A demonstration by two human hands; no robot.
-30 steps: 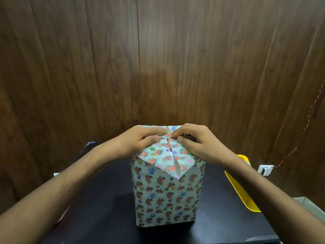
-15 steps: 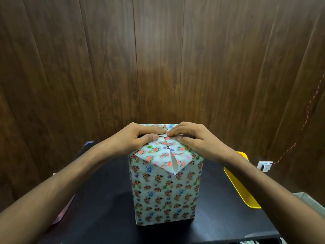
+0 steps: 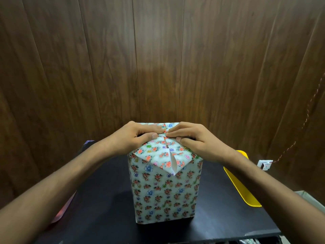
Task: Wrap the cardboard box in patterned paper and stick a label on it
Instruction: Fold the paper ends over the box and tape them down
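- Box point(image 3: 165, 191) is stood upright near the middle of the black desk point(image 3: 219, 217), already covered in floral patterned paper point(image 3: 151, 173) on the visible sides.
- On top, the paper is folded into two flaps meeting at a centre seam; the near flap tip point(image 3: 173, 170) is seen hanging over the front top edge as a downward point, with a white underside showing along the seam.
- Left hand point(image 3: 135, 138) is placed on the top left of the box; fingers point(image 3: 154, 128) are curled, thumb and forefinger pinching the paper edge at the seam.
- Right hand point(image 3: 195, 140) is placed on the top right; fingers point(image 3: 173, 132) are curled, paper pinched between thumb and forefinger just beside the left hand's pinch.
- Fingertips of both hands are nearly touching at the seam.
- No label is visible on the faces shown.
- Yellow tray point(image 3: 242, 187) is seen at the right desk edge, partly covered by the right forearm.
- Pink sheet point(image 3: 61, 212) is seen at the left desk edge, mostly hidden by the left forearm.
- Wall socket point(image 3: 264, 164) is mounted on the wood-panel wall point(image 3: 158, 59) at right.
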